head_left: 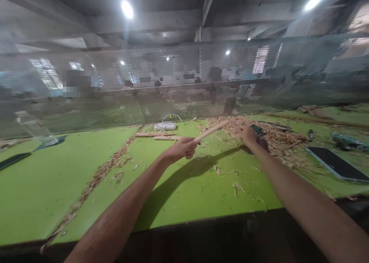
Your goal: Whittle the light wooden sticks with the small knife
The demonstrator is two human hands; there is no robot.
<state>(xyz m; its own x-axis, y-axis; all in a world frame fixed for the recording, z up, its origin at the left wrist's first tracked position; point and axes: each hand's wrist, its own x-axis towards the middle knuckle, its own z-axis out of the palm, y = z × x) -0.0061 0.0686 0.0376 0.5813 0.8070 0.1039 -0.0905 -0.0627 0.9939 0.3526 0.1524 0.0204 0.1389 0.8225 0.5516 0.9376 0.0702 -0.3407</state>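
We judge the work to be partway: pale, curly shavings lie heaped, but how much is left we cannot tell. Our left hand grasps the slim, straight wooden stick above the smooth green table — our right hand is near its far end, its grip unclear.

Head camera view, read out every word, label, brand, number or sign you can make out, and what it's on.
No text can be read anywhere.
Phone: no readable characters.
Clear bottle: too blurred.
White block with the cable: too small.
Wooden stick: no visible marking.
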